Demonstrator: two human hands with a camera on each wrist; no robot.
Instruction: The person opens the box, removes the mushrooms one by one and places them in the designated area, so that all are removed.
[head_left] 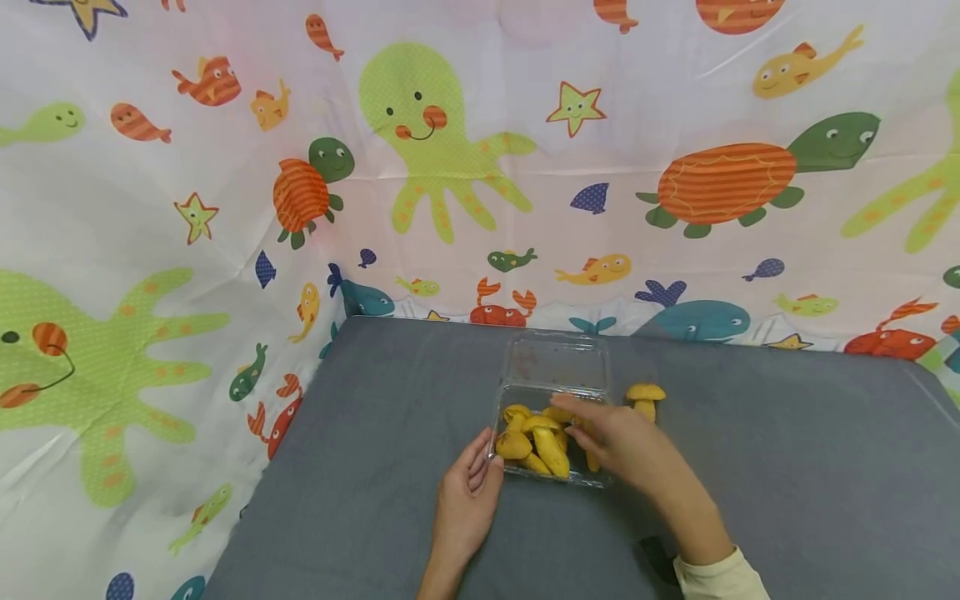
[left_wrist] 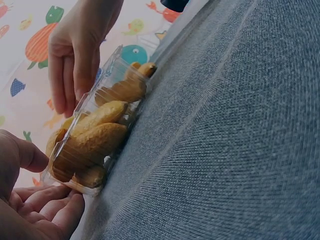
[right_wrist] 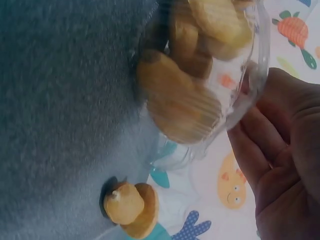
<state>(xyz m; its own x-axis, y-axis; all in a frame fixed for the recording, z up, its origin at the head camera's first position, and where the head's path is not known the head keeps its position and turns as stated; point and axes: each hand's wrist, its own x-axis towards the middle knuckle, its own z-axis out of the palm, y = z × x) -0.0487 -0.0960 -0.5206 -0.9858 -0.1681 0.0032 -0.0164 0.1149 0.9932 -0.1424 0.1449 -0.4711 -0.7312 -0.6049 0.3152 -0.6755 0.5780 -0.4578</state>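
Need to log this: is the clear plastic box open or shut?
Open: the clear plastic box has its lid tipped back on the far side, leaving the mushrooms inside uncovered.

1. Right sleeve (head_left: 720,577): pale cream, plain cloth with soft folds, its edge ending on the right forearm (head_left: 693,517) short of the wrist.
2. Right hand (head_left: 626,442): bare, with slim, tapering fingers (left_wrist: 56,87); creases cross the palm (right_wrist: 287,200).
3. Left hand (head_left: 467,497): also bare, as is the left forearm (head_left: 444,577) down to the frame's lower edge.
4. Dark piece (head_left: 656,558): black, blocky, beside the right forearm near the cuff; too dim to identify.
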